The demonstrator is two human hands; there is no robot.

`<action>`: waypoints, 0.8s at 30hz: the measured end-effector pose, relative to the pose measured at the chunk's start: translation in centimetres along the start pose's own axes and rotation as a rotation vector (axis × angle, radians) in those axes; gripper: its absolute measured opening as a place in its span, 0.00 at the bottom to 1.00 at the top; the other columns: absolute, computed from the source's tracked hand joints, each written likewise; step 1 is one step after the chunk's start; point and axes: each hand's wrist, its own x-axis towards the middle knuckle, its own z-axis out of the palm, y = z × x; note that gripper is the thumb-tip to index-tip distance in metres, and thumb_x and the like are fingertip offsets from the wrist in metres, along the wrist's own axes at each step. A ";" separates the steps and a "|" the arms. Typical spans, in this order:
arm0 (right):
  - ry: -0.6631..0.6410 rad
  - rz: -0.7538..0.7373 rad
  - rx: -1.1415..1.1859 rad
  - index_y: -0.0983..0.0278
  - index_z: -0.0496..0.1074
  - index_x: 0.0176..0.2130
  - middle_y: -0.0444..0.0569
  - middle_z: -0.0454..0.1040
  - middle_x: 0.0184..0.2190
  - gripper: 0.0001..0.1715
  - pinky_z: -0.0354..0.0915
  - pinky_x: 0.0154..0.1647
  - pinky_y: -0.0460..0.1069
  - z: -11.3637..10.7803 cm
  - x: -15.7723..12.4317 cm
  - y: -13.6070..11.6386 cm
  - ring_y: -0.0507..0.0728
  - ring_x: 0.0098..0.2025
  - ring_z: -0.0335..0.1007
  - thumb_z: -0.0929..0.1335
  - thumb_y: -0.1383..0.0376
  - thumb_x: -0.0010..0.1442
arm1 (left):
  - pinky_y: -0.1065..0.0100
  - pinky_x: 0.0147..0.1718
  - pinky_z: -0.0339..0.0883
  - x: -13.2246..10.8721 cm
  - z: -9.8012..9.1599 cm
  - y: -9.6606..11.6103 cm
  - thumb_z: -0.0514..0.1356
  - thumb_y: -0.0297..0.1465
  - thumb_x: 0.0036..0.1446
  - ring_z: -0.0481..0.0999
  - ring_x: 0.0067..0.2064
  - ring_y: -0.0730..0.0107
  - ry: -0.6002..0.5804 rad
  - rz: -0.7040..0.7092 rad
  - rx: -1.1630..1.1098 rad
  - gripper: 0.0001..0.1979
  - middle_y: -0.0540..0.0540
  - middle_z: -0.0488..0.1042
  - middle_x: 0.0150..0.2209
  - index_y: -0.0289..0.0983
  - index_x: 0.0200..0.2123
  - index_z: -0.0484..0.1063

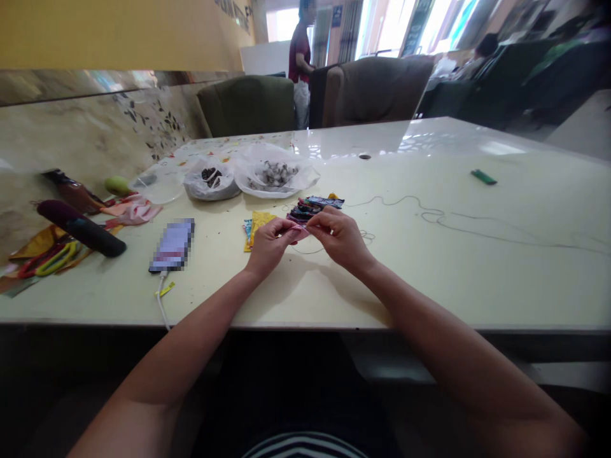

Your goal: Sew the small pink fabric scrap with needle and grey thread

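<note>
Two bare hands meet above a pale table [477, 286]. The left hand [268, 245] pinches a small pink piece [300, 234]; the right hand [341, 235] presses thumb and forefinger together at its edge — what these grip is too small to tell. Just beyond lies a dark patterned bundle [308, 207]; a yellow packet [260, 221] lies beside the left hand — a thin thread [534, 245] trails rightward.

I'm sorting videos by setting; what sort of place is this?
Probably a shared indoor room, perhaps a lounge or dining area: a glossy table, what look like upholstered seats beyond it, and a person standing near them.
</note>
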 end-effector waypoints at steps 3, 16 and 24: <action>-0.012 0.001 -0.008 0.63 0.76 0.30 0.46 0.66 0.30 0.08 0.59 0.33 0.49 0.0 0.0 -0.1 0.52 0.30 0.61 0.70 0.68 0.62 | 0.68 0.33 0.76 0.0 -0.1 0.0 0.71 0.40 0.51 0.77 0.31 0.70 0.001 0.037 0.039 0.13 0.48 0.78 0.30 0.36 0.31 0.80; -0.057 0.343 0.558 0.65 0.75 0.30 0.44 0.74 0.27 0.09 0.63 0.39 0.51 0.7 -0.1 0.2 0.53 0.33 0.69 0.73 0.61 0.55 | 0.66 0.35 0.78 0.0 -0.1 0.0 0.73 0.42 0.49 0.79 0.32 0.69 -0.078 -0.049 -0.057 0.17 0.46 0.79 0.30 0.34 0.32 0.78; -0.041 0.253 0.323 0.64 0.75 0.29 0.45 0.74 0.27 0.09 0.61 0.35 0.50 0.1 0.1 0.1 0.53 0.31 0.65 0.72 0.61 0.56 | 0.66 0.35 0.78 -0.2 0.2 0.6 0.73 0.42 0.49 0.79 0.32 0.70 -0.065 -0.035 -0.098 0.16 0.47 0.80 0.30 0.35 0.32 0.80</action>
